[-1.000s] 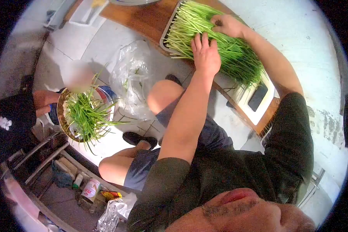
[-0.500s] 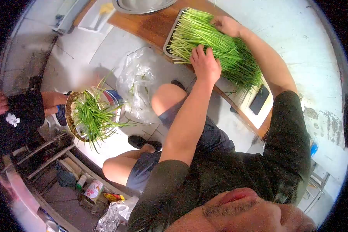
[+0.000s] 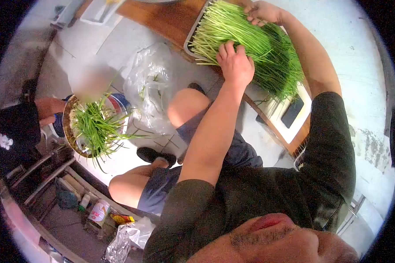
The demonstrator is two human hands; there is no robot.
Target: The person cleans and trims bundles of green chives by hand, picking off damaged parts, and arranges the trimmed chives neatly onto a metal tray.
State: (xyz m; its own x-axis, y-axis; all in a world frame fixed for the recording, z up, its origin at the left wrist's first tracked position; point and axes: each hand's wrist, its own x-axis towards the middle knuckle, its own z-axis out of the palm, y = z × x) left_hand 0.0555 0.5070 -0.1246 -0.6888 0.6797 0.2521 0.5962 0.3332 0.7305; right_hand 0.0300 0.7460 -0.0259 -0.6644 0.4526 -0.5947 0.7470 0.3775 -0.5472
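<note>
A thick pile of green stalks [image 3: 232,30] with pale ends lies in a metal tray [image 3: 192,37]. My left hand [image 3: 237,65] rests on the near side of the pile, its bent fingers slightly apart on top of the stalks. At the far edge my right hand [image 3: 265,14] has its fingers curled down around some stalks, with the fingertips partly hidden among them. The darker, thin leafy ends [image 3: 281,74] fan out to the right and hang over a white tray-like board.
The tray stands on a wooden bench [image 3: 162,19]. A dark flat object [image 3: 292,112] lies on the white board [image 3: 289,131]. Left are a clear plastic bag [image 3: 149,87], a round basket [image 3: 68,120] with greens and another person [image 3: 17,122]. A can [image 3: 99,212] sits lower left.
The view has shifted back and forth. My right hand has moved up toward the pile's far edge. My left hand's fingers, stretched earlier, are now more bent and slightly farther right.
</note>
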